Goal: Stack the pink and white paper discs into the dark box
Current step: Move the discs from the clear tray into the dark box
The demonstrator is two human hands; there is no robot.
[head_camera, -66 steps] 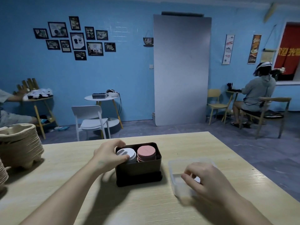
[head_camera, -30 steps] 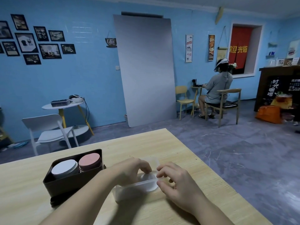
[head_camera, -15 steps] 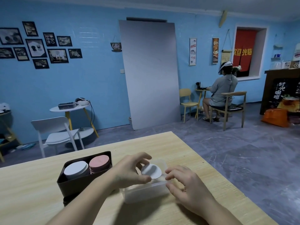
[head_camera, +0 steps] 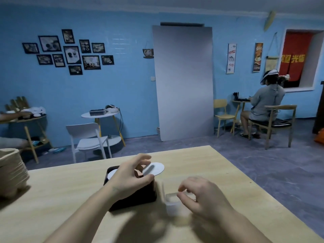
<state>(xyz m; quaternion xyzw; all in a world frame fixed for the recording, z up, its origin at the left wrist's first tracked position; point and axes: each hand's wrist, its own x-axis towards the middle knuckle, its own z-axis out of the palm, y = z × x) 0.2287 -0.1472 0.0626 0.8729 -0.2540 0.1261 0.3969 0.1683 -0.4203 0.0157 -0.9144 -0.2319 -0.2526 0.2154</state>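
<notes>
The dark box (head_camera: 135,199) stands on the wooden table (head_camera: 52,190), mostly covered by my left hand (head_camera: 130,178). That hand pinches a white paper disc (head_camera: 156,168) between thumb and fingers, just above the box's right part. The edge of a white stack (head_camera: 112,173) shows inside the box on the left; the pink stack is hidden by my hand. My right hand (head_camera: 201,193) hovers with curled fingers over a clear plastic container (head_camera: 172,202) to the right of the box, holding nothing that I can see.
A stack of brown pulp trays (head_camera: 12,174) sits at the table's left edge. The table ends close behind the box and to the right. Beyond are a white chair (head_camera: 87,137), small round tables and a seated person (head_camera: 263,106).
My left hand has lifted the white disc out of the clear container and carried it left over the dark box. My right hand stayed at the container. The camera turned left.
</notes>
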